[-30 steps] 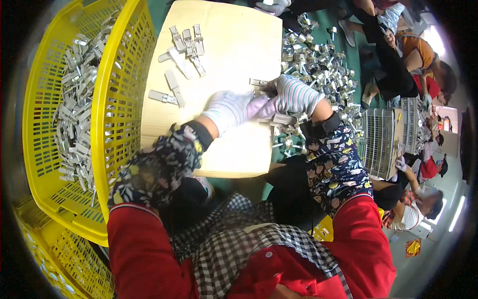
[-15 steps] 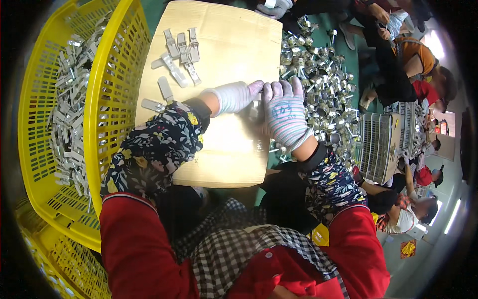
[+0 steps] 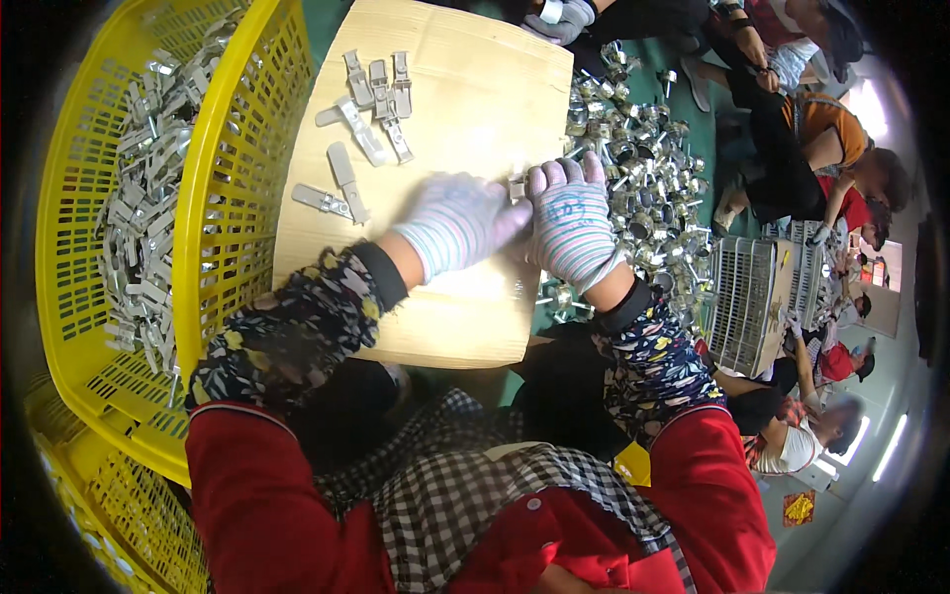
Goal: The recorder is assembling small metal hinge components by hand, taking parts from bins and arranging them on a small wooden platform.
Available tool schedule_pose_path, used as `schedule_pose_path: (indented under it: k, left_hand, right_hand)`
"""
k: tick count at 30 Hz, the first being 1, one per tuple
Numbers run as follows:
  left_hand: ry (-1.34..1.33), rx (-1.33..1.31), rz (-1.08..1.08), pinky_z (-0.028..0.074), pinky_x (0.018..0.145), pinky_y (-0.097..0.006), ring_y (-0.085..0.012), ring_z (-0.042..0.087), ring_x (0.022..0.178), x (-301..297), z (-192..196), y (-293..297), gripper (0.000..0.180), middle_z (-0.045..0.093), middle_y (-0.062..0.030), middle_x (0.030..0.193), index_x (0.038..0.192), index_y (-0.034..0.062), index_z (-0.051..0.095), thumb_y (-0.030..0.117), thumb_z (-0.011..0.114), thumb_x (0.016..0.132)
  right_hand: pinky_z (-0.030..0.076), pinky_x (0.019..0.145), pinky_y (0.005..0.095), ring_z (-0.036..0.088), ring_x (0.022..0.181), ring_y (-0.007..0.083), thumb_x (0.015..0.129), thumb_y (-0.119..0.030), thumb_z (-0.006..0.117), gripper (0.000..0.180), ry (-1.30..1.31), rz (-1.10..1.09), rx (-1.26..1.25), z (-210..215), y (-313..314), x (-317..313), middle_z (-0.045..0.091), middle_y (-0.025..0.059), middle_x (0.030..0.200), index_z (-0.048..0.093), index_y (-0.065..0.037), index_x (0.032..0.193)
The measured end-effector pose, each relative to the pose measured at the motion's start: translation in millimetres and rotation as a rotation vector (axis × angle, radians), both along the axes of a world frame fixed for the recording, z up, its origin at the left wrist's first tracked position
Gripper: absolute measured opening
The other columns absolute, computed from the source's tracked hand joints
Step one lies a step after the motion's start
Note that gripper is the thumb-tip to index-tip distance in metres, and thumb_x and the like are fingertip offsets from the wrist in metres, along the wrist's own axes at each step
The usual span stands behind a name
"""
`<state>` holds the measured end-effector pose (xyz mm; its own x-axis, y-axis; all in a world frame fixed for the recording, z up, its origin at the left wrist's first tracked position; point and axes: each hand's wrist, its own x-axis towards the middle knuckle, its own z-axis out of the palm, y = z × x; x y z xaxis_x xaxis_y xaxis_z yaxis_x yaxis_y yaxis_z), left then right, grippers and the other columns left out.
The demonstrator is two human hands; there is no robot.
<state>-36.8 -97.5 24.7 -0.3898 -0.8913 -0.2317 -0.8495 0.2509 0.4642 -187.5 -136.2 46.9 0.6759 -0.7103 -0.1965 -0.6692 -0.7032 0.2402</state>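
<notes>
My right hand (image 3: 574, 226), in a striped knit glove, is closed with fingers curled at the right side of a cardboard sheet (image 3: 445, 322). A small shiny metal part (image 3: 517, 186) shows at its fingertips, mostly hidden. Just left of it is my left hand (image 3: 457, 226), also gloved, smeared by motion; whether it holds anything is unclear. Several grey lever handles with metal brackets (image 3: 379, 89) lie farther off on the cardboard. Closer to my left hand are another such handle (image 3: 344, 178) and a handle lying sideways (image 3: 319, 198).
At left stands a yellow plastic basket (image 3: 186, 238) full of similar handles. Right of the cardboard, a heap of metal ring clamps with bolts (image 3: 648, 203) covers the green surface. Another person's gloved hand (image 3: 566, 20) is at the far edge. Grey crates (image 3: 742, 287) and other people are farther right.
My left hand has moved nearer to me, away from beside my right fingertips. One more handle now lies on the cardboard near it. The right hand has hardly moved.
</notes>
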Motion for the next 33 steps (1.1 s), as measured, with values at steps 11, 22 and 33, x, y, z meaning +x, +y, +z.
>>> schedule_pose_path:
  k: [11, 22, 33]
  left_hand:
    - [-0.030, 0.149, 0.025, 0.047, 0.080, -0.042, -0.0322, 0.062, 0.089, -10, -12, -34, 0.041, 0.064, -0.0164, 0.098, 0.112, 0.0102, 0.051, 0.036, 0.026, 0.093]
    - [0.005, 0.132, 0.193, 0.045, 0.077, -0.043, -0.0369, 0.060, 0.085, -10, 0, -71, 0.044, 0.062, -0.0205, 0.089, 0.097, 0.0074, 0.056, 0.038, 0.025, 0.093]
    - [0.305, 0.446, 0.427, 0.040, 0.088, -0.043, -0.0387, 0.058, 0.093, 12, -15, -150, 0.065, 0.061, -0.0245, 0.097, 0.098, -0.0018, 0.061, 0.044, 0.015, 0.093]
  right_hand:
    - [0.013, 0.104, 0.0577, 0.043, 0.117, 0.0282, 0.065, -0.047, 0.067, 0.072, 0.136, -0.164, 0.236, 30, -13, 7, 0.052, 0.0145, 0.111, 0.049, 0.001, 0.115]
    - [0.020, 0.103, 0.0570, 0.047, 0.115, 0.0301, 0.061, -0.051, 0.070, 0.071, 0.214, -0.241, 0.436, 34, -77, 25, 0.057, 0.0131, 0.115, 0.057, -0.006, 0.115]
    - [0.016, 0.103, 0.0608, 0.046, 0.117, 0.0283, 0.070, -0.039, 0.066, 0.064, 0.202, -0.214, 0.096, 22, -103, 43, 0.054, 0.0117, 0.119, 0.051, -0.004, 0.121]
